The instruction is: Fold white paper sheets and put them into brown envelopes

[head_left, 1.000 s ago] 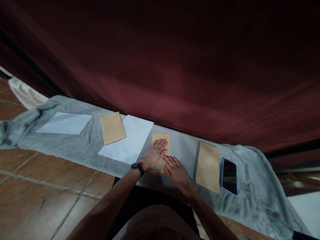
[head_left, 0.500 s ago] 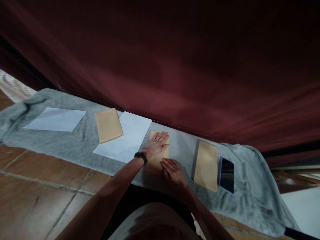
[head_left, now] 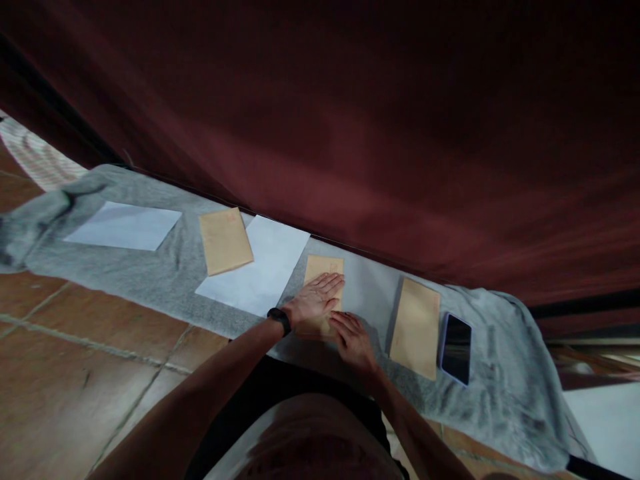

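A brown envelope [head_left: 323, 265] lies on the grey cloth in front of me, with small red print near its top right. Across its middle my left hand [head_left: 314, 298] rests flat, fingers stretched out to the right, a black band at the wrist. My right hand [head_left: 351, 339] touches the envelope's lower right edge, its fingers extended and lying flat. The lower part of the envelope is partly hidden by both hands and in shadow.
To the left, a second envelope [head_left: 226, 241] overlaps a white sheet [head_left: 270, 257], and another white sheet [head_left: 127, 225] lies farther left. On the right are another envelope [head_left: 416, 328] and a phone [head_left: 456, 349]. A dark red curtain [head_left: 320, 133] hangs behind the grey cloth [head_left: 505, 373].
My left hand has slid slightly down the envelope, showing more of its top and the red print. The whole view has shifted a little.
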### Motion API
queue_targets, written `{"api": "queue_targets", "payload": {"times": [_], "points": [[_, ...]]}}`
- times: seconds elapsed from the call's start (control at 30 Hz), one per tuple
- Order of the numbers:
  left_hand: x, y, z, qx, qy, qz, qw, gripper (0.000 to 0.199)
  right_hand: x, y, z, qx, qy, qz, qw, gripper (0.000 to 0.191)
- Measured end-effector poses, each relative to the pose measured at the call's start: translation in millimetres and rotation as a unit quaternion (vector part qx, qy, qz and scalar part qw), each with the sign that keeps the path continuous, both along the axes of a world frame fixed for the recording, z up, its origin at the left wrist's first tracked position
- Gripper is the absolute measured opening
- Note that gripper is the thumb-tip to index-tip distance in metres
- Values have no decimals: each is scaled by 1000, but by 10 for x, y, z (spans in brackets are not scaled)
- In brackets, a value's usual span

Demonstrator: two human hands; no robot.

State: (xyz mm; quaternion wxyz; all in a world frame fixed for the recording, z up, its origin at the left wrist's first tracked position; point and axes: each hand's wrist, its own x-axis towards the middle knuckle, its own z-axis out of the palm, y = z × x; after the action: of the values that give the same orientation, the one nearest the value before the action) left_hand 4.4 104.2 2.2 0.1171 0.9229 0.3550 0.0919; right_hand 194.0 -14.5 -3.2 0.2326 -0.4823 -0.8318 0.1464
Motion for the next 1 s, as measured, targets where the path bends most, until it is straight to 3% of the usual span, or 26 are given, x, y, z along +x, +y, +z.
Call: {"api": "queue_targets", "payload": {"times": [0.37, 0.87, 1.0], "points": [[-35, -322, 101, -22, 3, -17, 1000, 57, 24, -23, -29, -45, 70, -58, 995, 37], [-148, -769, 72, -11, -39, -53, 998, 55, 68, 19, -84, -19, 43, -110, 993, 42], [-193, -920, 78, -8, -54, -64, 996, 51, 26, 129, -27, -6, 21, -69, 997, 42]]}}
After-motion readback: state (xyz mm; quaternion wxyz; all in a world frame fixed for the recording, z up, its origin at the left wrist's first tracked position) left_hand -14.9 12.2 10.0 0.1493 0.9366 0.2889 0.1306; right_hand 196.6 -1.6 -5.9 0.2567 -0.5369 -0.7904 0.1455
